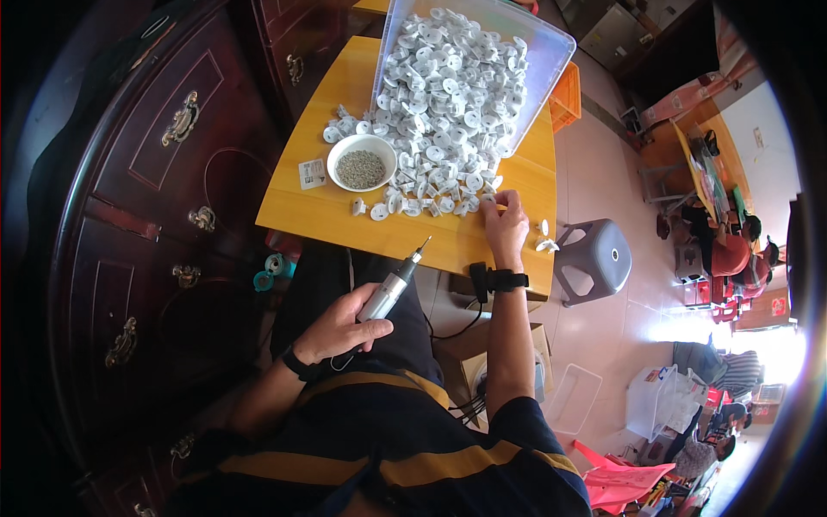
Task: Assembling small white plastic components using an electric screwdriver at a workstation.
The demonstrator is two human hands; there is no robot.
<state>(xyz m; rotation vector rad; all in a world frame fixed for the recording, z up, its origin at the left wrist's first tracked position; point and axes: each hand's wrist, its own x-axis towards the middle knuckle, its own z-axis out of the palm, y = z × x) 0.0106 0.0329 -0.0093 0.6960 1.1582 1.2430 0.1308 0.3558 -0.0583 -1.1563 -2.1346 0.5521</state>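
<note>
The left hand wraps its fingers round the screwdriver. The right hand has bent fingertips at a part beside the pile; whether they pinch it, I cannot tell.

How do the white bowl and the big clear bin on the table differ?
The bowl is small and round; the bin is much larger and boxy. The bowl is opaque white, while the bin is see-through. The bowl holds tiny greyish bits; the bin holds many white pieces. Both are on the yellow table.
</note>
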